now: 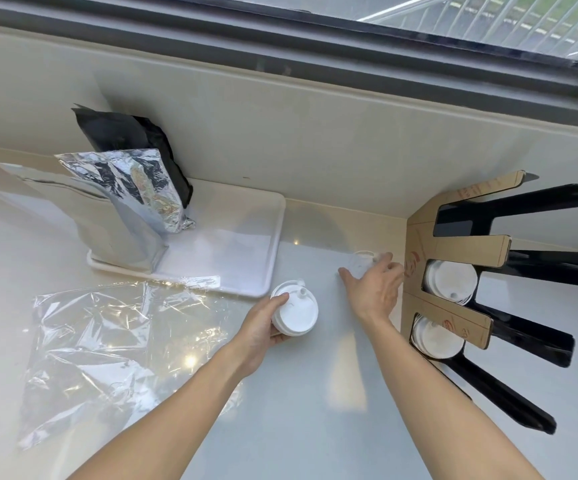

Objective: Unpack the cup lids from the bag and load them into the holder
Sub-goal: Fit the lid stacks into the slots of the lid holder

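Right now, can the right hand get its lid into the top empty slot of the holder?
Probably yes. The right hand holds a clear lid just beside the holder, and the top slot looks empty with nothing between them. The left hand stays clear, holding white lids.

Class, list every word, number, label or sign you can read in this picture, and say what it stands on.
None can be read.
Red marks on the brown cardboard face of the lid holder: too blurred to read.
Foil pouch, black pouch, white lids, clear plastic bag: no print visible.
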